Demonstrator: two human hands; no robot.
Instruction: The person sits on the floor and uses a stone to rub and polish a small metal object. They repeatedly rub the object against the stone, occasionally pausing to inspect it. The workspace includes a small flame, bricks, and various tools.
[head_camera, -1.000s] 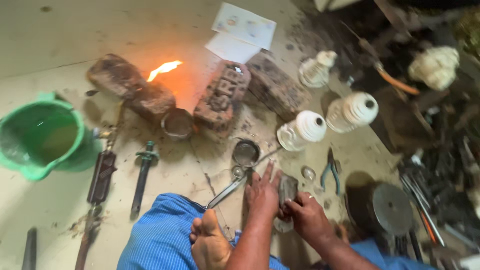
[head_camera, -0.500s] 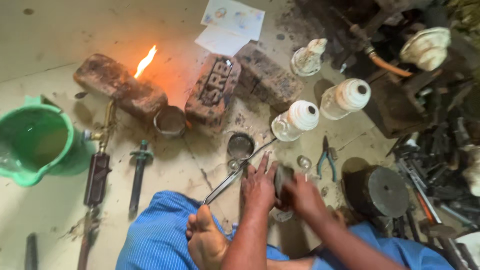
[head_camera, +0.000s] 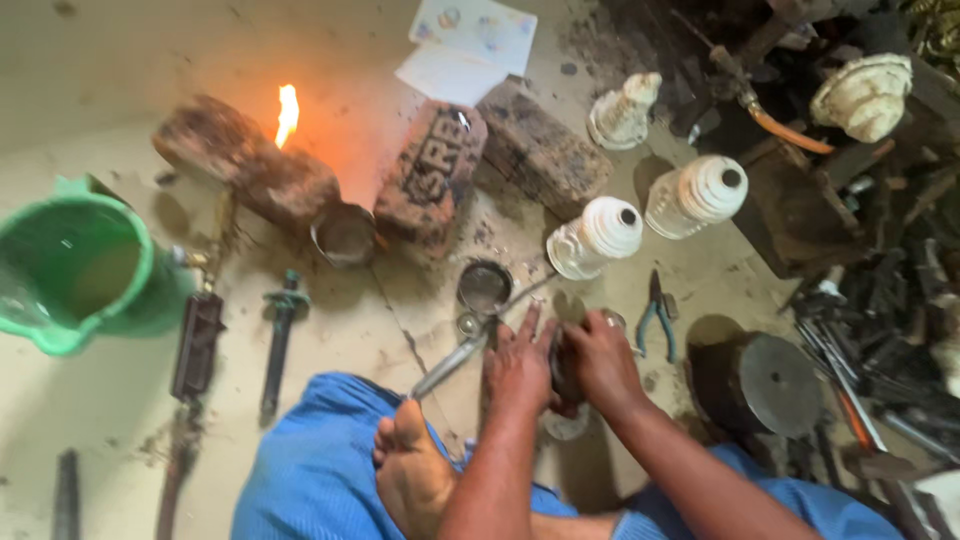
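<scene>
Metal tongs (head_camera: 470, 345) beside left hand (head_camera: 520, 365), bricks (head_camera: 432, 172) beyond, green bucket (head_camera: 75, 270) left

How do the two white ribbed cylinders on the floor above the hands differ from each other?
The left white cylinder lies nearer the hands, beside the small metal bowl; the right white cylinder lies farther back and looks slightly larger. Both are ribbed, tipped on their sides, with a dark hole in the end.

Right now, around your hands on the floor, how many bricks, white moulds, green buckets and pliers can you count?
Bricks: 3
White moulds: 4
Green bucket: 1
Blue-handled pliers: 1
Total: 9
</scene>
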